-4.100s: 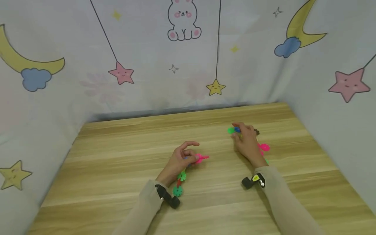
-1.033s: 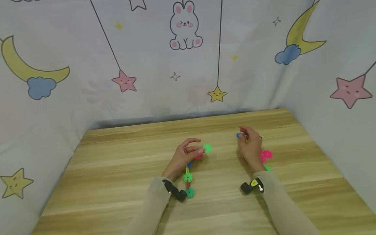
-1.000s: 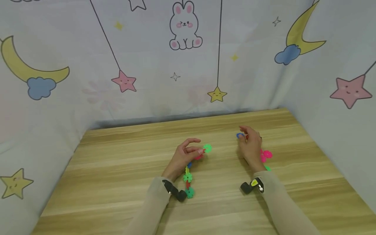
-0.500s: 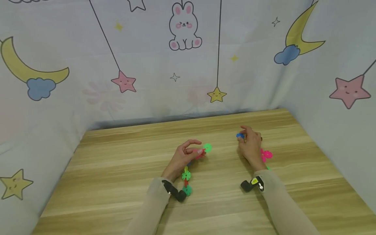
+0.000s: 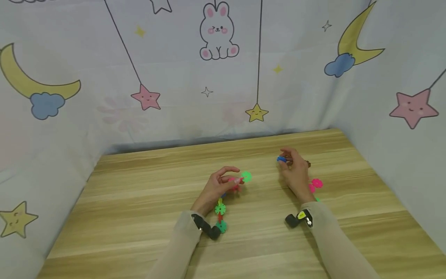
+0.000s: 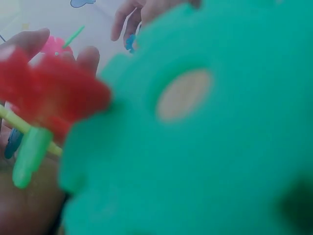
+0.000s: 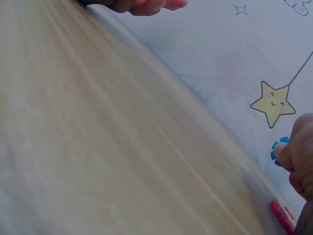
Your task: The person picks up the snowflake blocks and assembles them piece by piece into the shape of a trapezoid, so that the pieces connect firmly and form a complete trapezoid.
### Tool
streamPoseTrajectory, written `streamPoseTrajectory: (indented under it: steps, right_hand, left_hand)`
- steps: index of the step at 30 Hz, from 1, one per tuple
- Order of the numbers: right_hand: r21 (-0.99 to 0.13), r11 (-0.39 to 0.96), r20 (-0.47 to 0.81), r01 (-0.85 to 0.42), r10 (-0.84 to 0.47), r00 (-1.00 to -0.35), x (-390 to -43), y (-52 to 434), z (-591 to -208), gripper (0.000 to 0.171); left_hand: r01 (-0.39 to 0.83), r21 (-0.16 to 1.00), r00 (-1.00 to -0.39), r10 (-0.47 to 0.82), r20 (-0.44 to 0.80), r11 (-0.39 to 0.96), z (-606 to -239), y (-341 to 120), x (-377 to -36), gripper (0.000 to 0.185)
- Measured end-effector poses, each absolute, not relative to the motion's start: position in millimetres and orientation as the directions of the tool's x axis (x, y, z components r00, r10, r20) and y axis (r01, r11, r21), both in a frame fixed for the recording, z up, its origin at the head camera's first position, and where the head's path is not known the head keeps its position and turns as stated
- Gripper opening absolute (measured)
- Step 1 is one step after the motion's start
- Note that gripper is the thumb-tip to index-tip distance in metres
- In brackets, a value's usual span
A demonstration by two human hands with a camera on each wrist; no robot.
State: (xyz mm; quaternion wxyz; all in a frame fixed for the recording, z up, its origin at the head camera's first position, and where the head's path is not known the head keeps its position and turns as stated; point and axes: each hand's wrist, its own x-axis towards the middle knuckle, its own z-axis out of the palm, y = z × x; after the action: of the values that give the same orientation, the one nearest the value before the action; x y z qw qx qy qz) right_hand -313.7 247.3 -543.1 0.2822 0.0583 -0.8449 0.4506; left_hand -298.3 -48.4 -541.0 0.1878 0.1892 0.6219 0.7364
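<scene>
Above a wood-grain table, my left hand pinches a pink snowflake disc, index finger lifted apart, in a snowflake-disc chain running from a light-green disc to a teal disc just beside my wrist camera. My right hand, well apart, clamps a blue snowflake disc between thumb and finger. A wrist turn could snag the teal end and pull joints loose; a sideways push could knock the blue disc from my narrow pinch.
</scene>
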Motion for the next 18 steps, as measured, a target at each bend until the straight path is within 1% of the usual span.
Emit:
streamPoseTrajectory:
  steps: [1, 3, 6, 9, 12, 15, 18]
  right_hand:
    - [-0.723, 0.587, 0.543, -0.364, 0.157, -0.825, -313, 246, -543, 0.037]
    - [-0.739, 0.563, 0.539, -0.371, 0.164, -0.826, -311, 244, -542, 0.032]
    - [-0.794, 0.491, 0.49, -0.358, 0.169, -0.855, -307, 240, -541, 0.026]
    - [-0.872, 0.363, 0.401, -0.328, 0.148, -0.904, -303, 235, -540, 0.026]
    - [-0.923, 0.236, 0.334, -0.304, 0.098, -0.937, -300, 230, -540, 0.029]
    - [-0.948, 0.151, 0.29, -0.28, 0.044, -0.956, -294, 224, -539, 0.031]
    - [-0.957, 0.096, 0.275, -0.274, 0.003, -0.961, -286, 214, -538, 0.03]
  left_hand:
    - [-0.04, 0.987, -0.858, 0.512, 0.046, -0.157, -541, -49, -299, 0.048]
    - [-0.038, 0.987, -0.858, 0.511, 0.048, -0.157, -541, -49, -299, 0.048]
    - [-0.034, 0.987, -0.859, 0.509, 0.051, -0.155, -541, -49, -299, 0.047]
    - [-0.036, 0.987, -0.858, 0.511, 0.05, -0.157, -541, -49, -299, 0.048]
    - [-0.035, 0.987, -0.855, 0.517, 0.053, -0.159, -541, -50, -299, 0.049]
    - [-0.023, 0.988, -0.853, 0.518, 0.06, -0.153, -541, -50, -298, 0.05]
    - [-0.02, 0.989, -0.854, 0.517, 0.06, -0.149, -541, -50, -298, 0.05]
